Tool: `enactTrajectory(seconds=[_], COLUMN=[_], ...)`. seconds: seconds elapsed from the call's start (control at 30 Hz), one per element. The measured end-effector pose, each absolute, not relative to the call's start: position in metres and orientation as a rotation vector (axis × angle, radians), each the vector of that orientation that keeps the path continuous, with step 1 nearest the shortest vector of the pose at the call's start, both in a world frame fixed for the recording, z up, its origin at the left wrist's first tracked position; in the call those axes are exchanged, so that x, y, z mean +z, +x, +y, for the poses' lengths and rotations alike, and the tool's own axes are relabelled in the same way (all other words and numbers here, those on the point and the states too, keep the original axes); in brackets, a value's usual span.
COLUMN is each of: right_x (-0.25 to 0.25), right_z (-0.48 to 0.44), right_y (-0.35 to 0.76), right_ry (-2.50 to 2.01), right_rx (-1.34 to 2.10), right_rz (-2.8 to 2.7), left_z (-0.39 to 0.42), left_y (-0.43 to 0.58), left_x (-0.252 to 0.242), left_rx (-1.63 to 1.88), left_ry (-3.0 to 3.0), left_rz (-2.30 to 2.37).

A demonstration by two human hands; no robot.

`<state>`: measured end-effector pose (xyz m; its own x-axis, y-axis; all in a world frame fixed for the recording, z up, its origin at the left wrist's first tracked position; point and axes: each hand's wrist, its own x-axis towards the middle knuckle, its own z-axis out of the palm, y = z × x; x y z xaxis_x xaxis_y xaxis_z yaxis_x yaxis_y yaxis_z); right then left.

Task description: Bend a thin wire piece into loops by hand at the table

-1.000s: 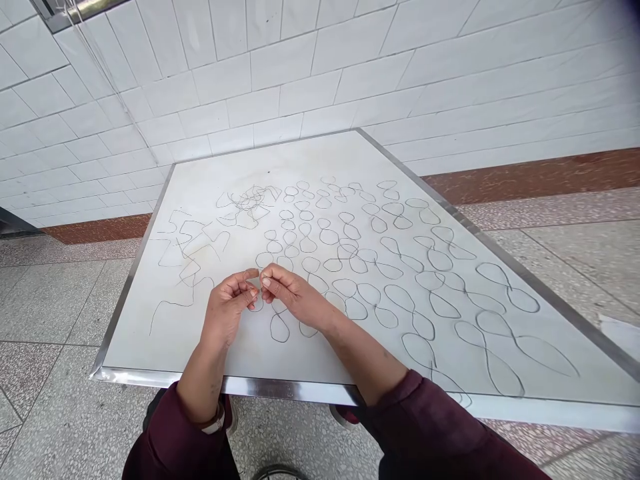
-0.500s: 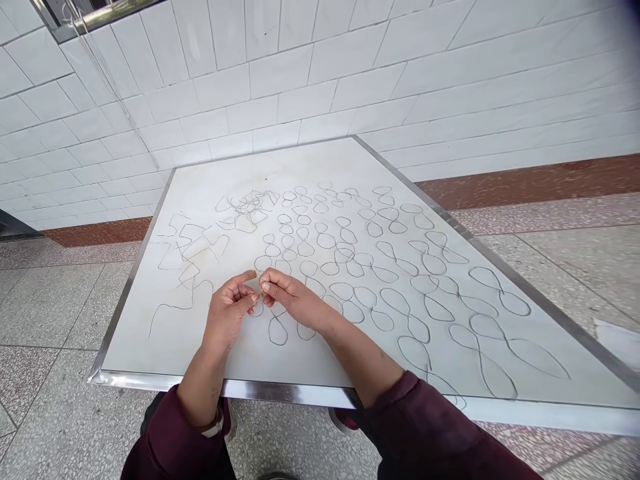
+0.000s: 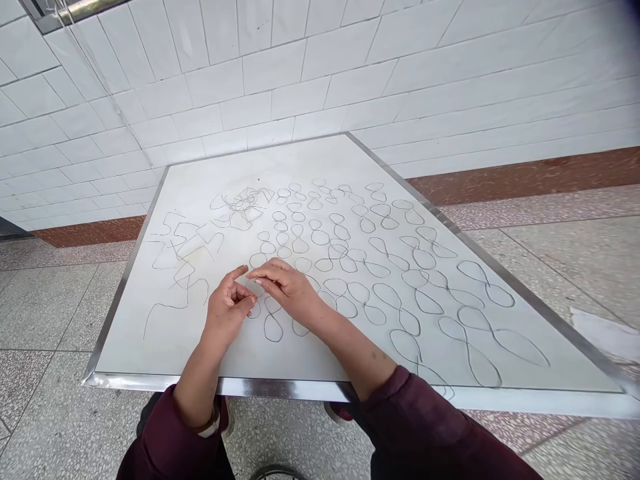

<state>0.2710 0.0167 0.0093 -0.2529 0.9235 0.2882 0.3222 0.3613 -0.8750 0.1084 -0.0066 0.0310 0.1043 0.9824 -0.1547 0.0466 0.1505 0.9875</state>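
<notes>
Both hands rest near the front middle of a white table (image 3: 320, 167) with a metal rim. My left hand (image 3: 227, 307) has its fingers curled, thumb and forefinger pinched near a thin wire figure-eight (image 3: 271, 319). My right hand (image 3: 285, 285) lies just to its right, fingers stretched toward the left hand's fingertips, touching the same wire piece. Several rows of finished wire figure-eights (image 3: 380, 267) spread across the table to the right. Whether the left pinch holds the wire is hard to make out.
A tangle of bent wire (image 3: 243, 202) lies at the back left, with zigzag wire pieces (image 3: 183, 257) on the left side. A white tiled wall (image 3: 350, 67) rises behind the table. Speckled floor tiles (image 3: 45, 320) surround it.
My right hand's fingers have uncurled from a pinch and stretched flat toward the left hand. The left forefinger has lifted a little. The camera has shifted slightly.
</notes>
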Motion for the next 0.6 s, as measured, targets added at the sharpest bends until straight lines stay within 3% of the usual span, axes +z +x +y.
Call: enactTrajectory(seconds=[0.6], right_x=[-0.001], right_z=[0.014], right_y=[0.27], right_ry=[-1.093], right_rx=[0.578], right_rz=[-1.976], left_z=[-0.009], left_y=[0.111], left_x=[0.026], left_rx=[0.959], left_ry=[1.245], left_rz=[1.269])
